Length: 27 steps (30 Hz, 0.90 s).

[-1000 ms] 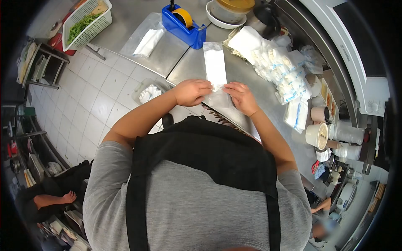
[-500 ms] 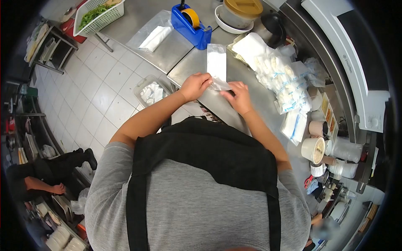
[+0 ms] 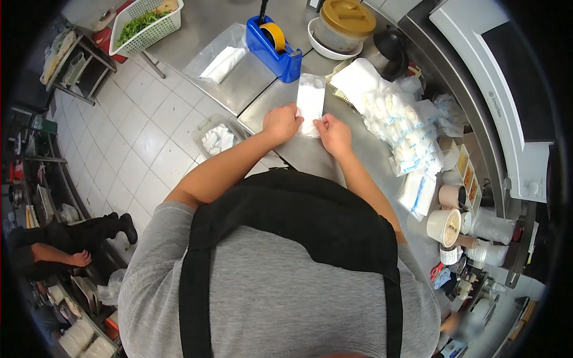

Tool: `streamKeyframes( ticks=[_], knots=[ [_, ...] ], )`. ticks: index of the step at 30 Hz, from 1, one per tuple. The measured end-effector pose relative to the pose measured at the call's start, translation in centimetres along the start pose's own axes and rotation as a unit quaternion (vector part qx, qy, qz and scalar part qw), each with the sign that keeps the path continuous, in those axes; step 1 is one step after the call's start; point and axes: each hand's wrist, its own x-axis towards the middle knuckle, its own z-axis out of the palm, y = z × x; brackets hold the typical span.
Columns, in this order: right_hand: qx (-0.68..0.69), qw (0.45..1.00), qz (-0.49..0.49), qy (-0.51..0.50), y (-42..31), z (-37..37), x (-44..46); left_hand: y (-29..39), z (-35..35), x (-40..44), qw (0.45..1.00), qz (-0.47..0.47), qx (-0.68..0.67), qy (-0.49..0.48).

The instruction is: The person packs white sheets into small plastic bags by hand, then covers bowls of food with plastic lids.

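A clear plastic bag with a white folded item inside [image 3: 311,102] lies on the steel counter in front of me. My left hand [image 3: 282,123] is closed on its left edge, fingers curled. On the right edge, my right hand [image 3: 333,133] pinches the bag between thumb and fingers. The bag's lower end shows between the two hands. Beyond it stands a blue tape dispenser [image 3: 280,58] with a yellow roll. Another clear bag [image 3: 206,51] with a white roll lies to the left, and a pile of white wrapped packets [image 3: 401,123] is at the right.
A white basket of greens [image 3: 149,31] sits at the back left. A tub with an amber lid [image 3: 346,25] stands at the back. Below the counter is a bin of white pieces [image 3: 217,138]. Cups [image 3: 444,227] line the right; a co-worker's arm [image 3: 62,256] shows at left.
The clear flap at the bag's near end was folded up, and now lies flat between my hands. Both hands have shifted to the bag's side edges, and the view has shifted slightly.
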Motion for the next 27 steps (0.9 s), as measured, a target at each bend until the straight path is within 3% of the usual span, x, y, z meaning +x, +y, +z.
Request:
streamKeyframes(
  ticks=[5,8,10,14,16,17,19,22,26,27],
  knots=[
    [-0.055,0.996,0.062,0.008,-0.4,-0.6,2.1,0.3,-0.5,1.3,0.997,-0.045,0.046,-0.041],
    [0.024,0.997,0.052,-0.049,0.8,0.0,4.0,0.6,-1.0,1.4,0.995,-0.053,0.047,-0.071],
    [0.154,0.984,0.077,-0.055,1.1,0.2,4.5,1.4,-2.1,1.3,0.99,-0.071,0.045,-0.11],
    [0.466,0.881,0.066,-0.041,1.9,0.0,4.1,0.5,-1.7,1.3,0.99,-0.042,-0.131,-0.024],
    [0.544,0.837,0.049,-0.022,0.7,-0.9,3.4,-0.1,-1.3,1.6,0.965,0.001,-0.259,0.024],
    [0.582,0.812,0.041,-0.013,-0.1,-1.4,3.1,-0.3,-1.1,1.7,0.918,-0.026,-0.397,0.0],
    [0.599,0.799,0.034,-0.024,-1.2,-2.0,2.9,-0.4,-1.1,2.0,0.762,-0.08,-0.641,-0.048],
    [0.613,0.789,0.019,-0.047,-2.3,-1.9,3.2,-1.1,-2.6,2.2,0.726,-0.11,-0.669,-0.112],
    [0.615,0.782,0.076,-0.065,-6.0,-2.8,3.7,-2.4,-4.9,2.0,0.741,-0.108,-0.657,-0.089],
    [0.588,0.802,0.073,-0.076,-6.1,-2.7,4.2,-2.9,-5.2,2.1,0.751,-0.106,-0.648,-0.072]
  ],
)
